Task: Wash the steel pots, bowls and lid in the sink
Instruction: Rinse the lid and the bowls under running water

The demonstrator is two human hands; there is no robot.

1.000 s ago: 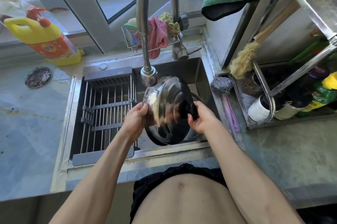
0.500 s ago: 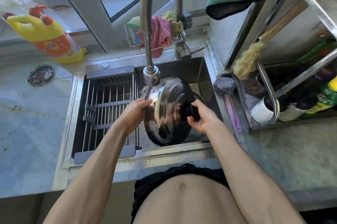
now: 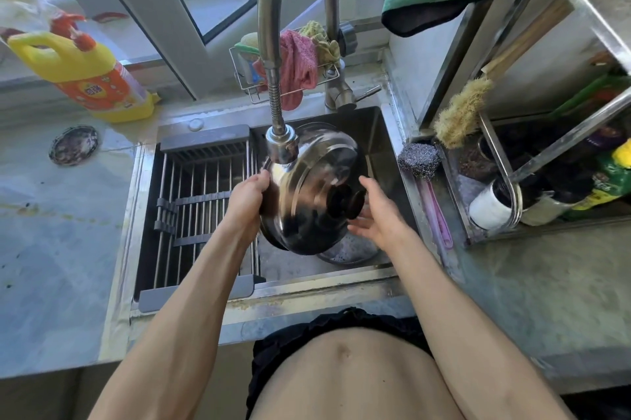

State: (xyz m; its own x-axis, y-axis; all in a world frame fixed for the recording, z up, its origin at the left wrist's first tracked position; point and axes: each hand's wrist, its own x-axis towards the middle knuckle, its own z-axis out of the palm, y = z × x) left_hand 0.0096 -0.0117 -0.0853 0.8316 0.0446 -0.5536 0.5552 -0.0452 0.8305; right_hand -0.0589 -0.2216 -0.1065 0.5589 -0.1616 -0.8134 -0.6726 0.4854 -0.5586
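Released from the black knob (image 3: 345,202) it pinched 0.5 s ago, the right hand (image 3: 377,214) now hangs spread beside the steel lid (image 3: 307,194), which the left hand (image 3: 251,192) alone grips by its rim, tilted under the faucet head (image 3: 281,146) over the sink (image 3: 382,125), probably turning it to rinse.

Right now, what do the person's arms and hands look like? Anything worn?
Both arms are bare from hand to upper arm: no sleeves. The left hand and right hand wear no gloves, and no watch, ring or bracelet shows on the wrists or fingers. Black waistband at the waist.
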